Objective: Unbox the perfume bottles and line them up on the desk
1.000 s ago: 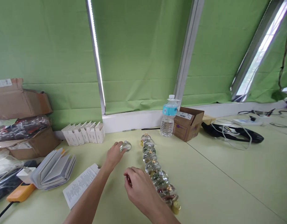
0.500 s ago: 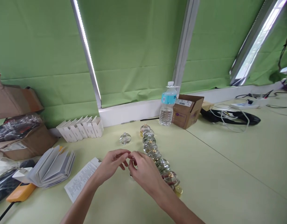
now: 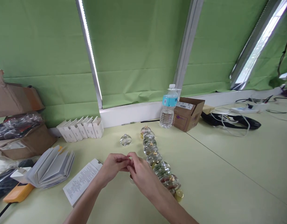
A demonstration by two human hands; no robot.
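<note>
My left hand (image 3: pixel 114 166) and my right hand (image 3: pixel 140 171) meet over the middle of the table, fingertips pinched together. Whatever sits between them is too small or too covered to make out. Beneath my right hand peeks the edge of a small object (image 3: pixel 131 179), mostly hidden. A row of rounded clear glass bottles (image 3: pixel 154 157) with gold-coloured necks runs just right of my right hand, partly behind that forearm. One separate glass bottle (image 3: pixel 126 140) stands beyond my hands. At the near end of the row is a gold cap (image 3: pixel 179 195).
Left of my hands lie a white printed box (image 3: pixel 82 182), an open booklet (image 3: pixel 51 168) and an orange device (image 3: pixel 19 193). White slim boxes (image 3: pixel 80 129) line the wall. Behind stand a water bottle (image 3: pixel 168 109) and a cardboard box (image 3: pixel 187 115); a black object with cables (image 3: pixel 232 119) is right.
My fingertips have closed tighter together, with the left fingers more curled. Both hands sit slightly lower in the view, which has shifted a little.
</note>
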